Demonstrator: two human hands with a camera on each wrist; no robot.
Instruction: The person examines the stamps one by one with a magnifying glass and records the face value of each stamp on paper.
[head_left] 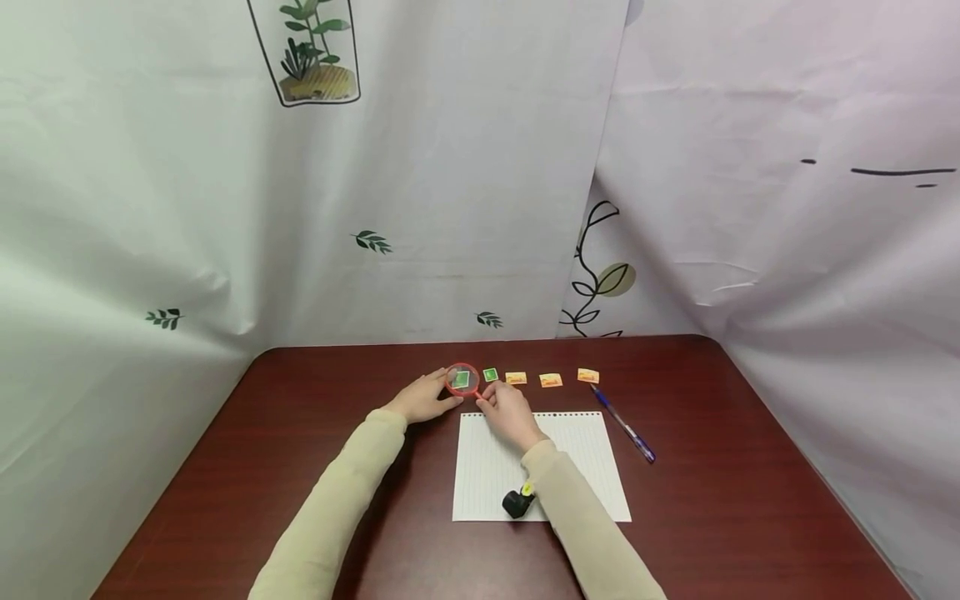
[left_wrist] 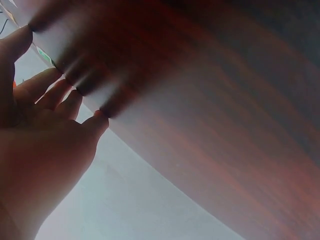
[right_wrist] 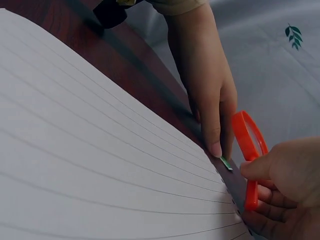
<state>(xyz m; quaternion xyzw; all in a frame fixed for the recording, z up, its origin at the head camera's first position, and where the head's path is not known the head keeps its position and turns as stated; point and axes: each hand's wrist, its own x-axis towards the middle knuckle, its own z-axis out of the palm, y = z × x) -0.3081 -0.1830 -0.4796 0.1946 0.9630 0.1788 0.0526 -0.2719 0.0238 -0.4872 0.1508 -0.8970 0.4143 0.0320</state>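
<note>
My right hand pinches the handle of a red magnifying glass between thumb and fingers. Its round lens is held over a small green stamp-like piece on the table, which shows through it. Close on the left, my left hand rests its fingertips on the table, fingers spread and mostly straight. In the right wrist view, the left thumb is at the edge of the green piece. A second green piece lies just right of the lens.
Orange stamp-like pieces continue the row to the right. Lined paper with a punched top edge lies below, partly under the right forearm. A blue pen slants beside it on the dark red table. White printed cloth hangs behind.
</note>
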